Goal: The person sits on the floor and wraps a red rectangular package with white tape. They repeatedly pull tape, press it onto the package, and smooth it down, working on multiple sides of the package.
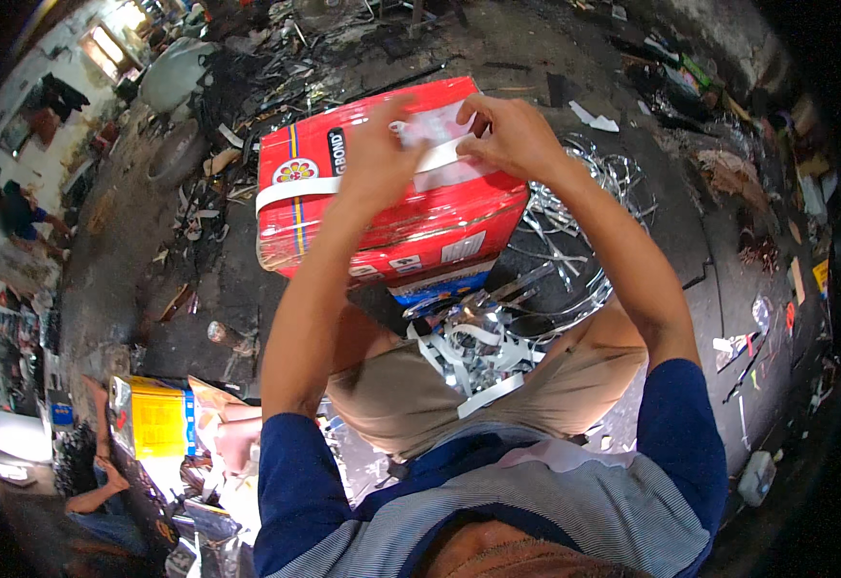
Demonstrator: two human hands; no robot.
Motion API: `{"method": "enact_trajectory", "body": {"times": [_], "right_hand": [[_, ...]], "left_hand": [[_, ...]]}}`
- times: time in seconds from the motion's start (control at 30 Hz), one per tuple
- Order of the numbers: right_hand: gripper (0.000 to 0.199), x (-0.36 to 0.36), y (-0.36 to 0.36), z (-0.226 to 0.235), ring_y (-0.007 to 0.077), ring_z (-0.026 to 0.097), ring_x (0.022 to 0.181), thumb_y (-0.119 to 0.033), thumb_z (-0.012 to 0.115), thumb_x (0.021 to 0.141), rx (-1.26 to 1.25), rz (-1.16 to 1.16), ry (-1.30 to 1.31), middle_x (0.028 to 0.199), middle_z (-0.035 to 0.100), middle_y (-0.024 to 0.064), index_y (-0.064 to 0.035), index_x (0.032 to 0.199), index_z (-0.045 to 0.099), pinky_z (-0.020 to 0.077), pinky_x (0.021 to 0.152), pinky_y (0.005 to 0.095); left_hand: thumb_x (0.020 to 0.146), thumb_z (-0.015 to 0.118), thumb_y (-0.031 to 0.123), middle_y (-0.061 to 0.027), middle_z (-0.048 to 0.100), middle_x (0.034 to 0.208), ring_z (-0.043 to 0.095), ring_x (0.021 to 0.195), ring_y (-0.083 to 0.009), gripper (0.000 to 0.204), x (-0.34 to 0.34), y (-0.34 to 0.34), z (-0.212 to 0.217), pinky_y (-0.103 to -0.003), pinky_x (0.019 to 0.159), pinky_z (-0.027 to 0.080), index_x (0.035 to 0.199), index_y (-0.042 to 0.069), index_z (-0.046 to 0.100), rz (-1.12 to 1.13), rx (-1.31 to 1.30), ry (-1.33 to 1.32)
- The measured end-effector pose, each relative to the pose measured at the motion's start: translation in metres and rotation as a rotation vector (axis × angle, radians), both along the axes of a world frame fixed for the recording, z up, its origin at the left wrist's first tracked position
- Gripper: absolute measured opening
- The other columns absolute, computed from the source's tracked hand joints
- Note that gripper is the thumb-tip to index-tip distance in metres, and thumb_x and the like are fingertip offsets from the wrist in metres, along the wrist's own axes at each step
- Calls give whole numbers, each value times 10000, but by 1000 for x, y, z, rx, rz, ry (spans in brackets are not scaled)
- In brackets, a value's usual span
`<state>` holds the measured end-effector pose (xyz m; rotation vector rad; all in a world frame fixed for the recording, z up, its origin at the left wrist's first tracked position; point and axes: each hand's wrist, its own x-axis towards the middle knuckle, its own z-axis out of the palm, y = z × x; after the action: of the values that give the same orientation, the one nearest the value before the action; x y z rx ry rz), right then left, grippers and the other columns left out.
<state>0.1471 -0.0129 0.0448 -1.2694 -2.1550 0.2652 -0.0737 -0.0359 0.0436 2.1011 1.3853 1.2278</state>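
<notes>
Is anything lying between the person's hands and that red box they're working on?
Nothing visible. Both hands are already on top of the shiny red rectangular box: the left hand rests on its lid, and the right hand pinches the white strap that runs across it.

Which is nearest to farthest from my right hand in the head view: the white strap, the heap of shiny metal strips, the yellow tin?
1. White strap, under the right hand, on the red box.
2. Heap of shiny metal strips, below it, by the lap.
3. Yellow tin, far lower left.
</notes>
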Motion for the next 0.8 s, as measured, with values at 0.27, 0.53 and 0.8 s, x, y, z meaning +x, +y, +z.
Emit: {"method": "enact_trajectory", "body": {"times": [0.27, 0.53, 0.8], "right_hand": [[175, 24, -13, -1, 280, 668, 870, -186, 762, 790, 194, 21, -120, 901, 685, 55, -117, 945, 720, 516, 747, 385], [148, 37, -16, -3, 313, 665, 848, -230, 739, 843, 251, 76, -60, 944, 645, 69, -106, 923, 743, 529, 743, 430], [150, 45, -15, -1, 319, 671, 831, -223, 721, 866, 234, 158, -84, 962, 643, 79, -91, 929, 753, 532, 732, 437]], "left_hand": [[771, 830, 149, -103, 692, 868, 644, 724, -166, 280, 51, 30, -46, -307, 675, 534, 965, -13, 708, -233, -74, -265], [781, 799, 112, -108, 661, 837, 638, 683, -181, 201, 58, 18, -41, -305, 655, 526, 935, -3, 737, -184, 61, -153], [826, 768, 57, -69, 656, 863, 634, 747, -148, 132, 55, 16, -42, -285, 669, 497, 951, 20, 746, -198, 31, -126]]}}
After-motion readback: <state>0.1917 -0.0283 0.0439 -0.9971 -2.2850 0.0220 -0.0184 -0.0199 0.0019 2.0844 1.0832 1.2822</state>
